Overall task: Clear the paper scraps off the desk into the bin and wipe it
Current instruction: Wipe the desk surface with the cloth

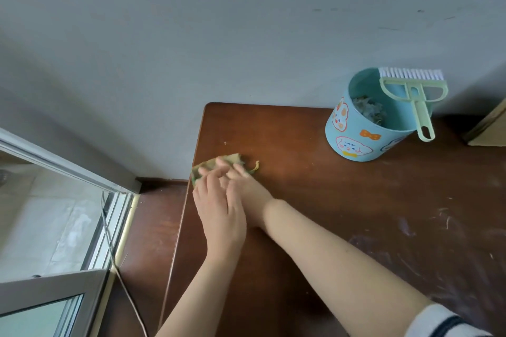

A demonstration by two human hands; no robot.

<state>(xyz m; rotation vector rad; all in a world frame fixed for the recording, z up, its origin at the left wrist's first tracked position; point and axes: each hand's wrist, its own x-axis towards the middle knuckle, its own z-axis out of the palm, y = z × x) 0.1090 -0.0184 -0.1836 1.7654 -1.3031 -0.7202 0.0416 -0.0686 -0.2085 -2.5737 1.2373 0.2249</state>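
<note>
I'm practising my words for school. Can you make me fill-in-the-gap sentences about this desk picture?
1. The left hand and right hand press a ___ onto the desk.
2. The paper scraps lie inside the blue ___.
3. A green ___ rests across its rim.
Missing words: cloth, bin, brush.

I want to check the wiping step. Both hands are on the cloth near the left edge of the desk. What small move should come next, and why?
Probably slide the cloth forward over the pale speck just beyond it. The left hand and right hand rest on the cloth, the bin holds the scraps, and that speck lies on the desk.
</note>
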